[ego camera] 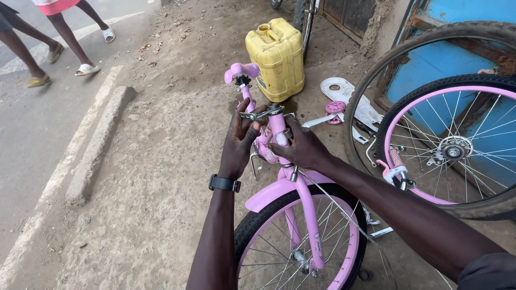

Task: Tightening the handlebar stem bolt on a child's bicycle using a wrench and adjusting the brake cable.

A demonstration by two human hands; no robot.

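A small pink bicycle (301,215) stands in front of me, its front wheel (269,252) and pink mudguard nearest the camera. My left hand (241,140), with a black watch on the wrist, grips the metal clamp at the top of the head tube (277,126). My right hand (301,146) wraps around the head tube from the right side. A pink saddle (242,71) sticks up beyond my hands.
A yellow jerrycan (277,56) stands on the dirt behind the bicycle. Another pink-rimmed wheel (457,145) leans against a blue wall at right, inside a loose black tyre. A white chain guard and small pink training wheel (336,107) lie nearby. People's legs (59,37) pass at upper left by a concrete kerb (94,150).
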